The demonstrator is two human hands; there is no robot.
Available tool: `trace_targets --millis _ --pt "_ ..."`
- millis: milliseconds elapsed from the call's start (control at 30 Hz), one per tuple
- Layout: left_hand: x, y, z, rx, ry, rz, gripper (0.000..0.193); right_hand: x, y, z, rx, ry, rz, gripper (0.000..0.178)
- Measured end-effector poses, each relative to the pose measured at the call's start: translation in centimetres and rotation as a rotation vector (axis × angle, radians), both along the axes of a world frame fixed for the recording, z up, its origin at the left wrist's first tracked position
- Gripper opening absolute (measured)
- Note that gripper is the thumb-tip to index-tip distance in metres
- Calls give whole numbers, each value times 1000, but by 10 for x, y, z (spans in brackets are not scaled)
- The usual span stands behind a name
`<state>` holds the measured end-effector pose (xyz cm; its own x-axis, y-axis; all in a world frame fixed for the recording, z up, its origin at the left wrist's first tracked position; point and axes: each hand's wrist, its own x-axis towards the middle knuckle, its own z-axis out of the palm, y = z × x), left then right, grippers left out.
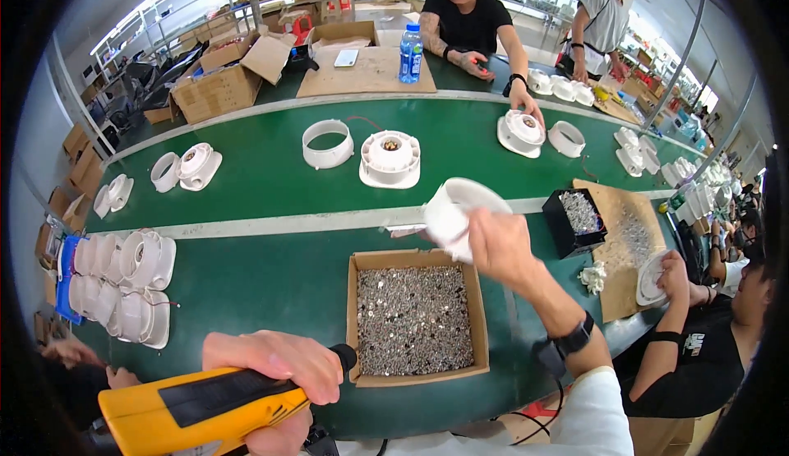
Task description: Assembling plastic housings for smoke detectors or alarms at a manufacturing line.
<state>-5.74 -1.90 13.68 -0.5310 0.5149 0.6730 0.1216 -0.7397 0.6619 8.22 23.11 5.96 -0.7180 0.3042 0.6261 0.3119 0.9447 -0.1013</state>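
At the lower left, my left hand (275,359) is wrapped round a yellow electric screwdriver (197,411) with a black panel. Its dark nose points right, beside the left wall of an open cardboard box (353,324). Small metal screws (415,316) fill that box. Beyond the box's far right corner, my right hand (501,246) grips a white plastic ring housing (452,214), raised and tilted. Motion blurs the housing a little, and my fingers hide part of its rim. A dark band circles my right wrist.
White fan-like housings (390,158) and loose rings (327,144) sit on the green belt (271,185). Stacked housings (123,275) stand at left. At right are a black bin of screws (579,212) and a cardboard sheet (616,283). Co-workers handle housings across the belt and at right.
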Motion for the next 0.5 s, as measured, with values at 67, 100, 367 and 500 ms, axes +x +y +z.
trace_targets --millis 67,100,367,500 --pt "-6 1 0 25 5 -9 52 -17 40 -7 -7 45 -78 11" --pt "-9 -1 -3 3 -7 -22 52 -24 61 -14 36 19 -133 11" --pt "-27 -4 -6 -18 -12 -132 54 -60 172 -84 4 -219 -270 45" --pt "-55 -15 -1 -72 114 -299 44 -125 135 -71 131 -66 -212 39"
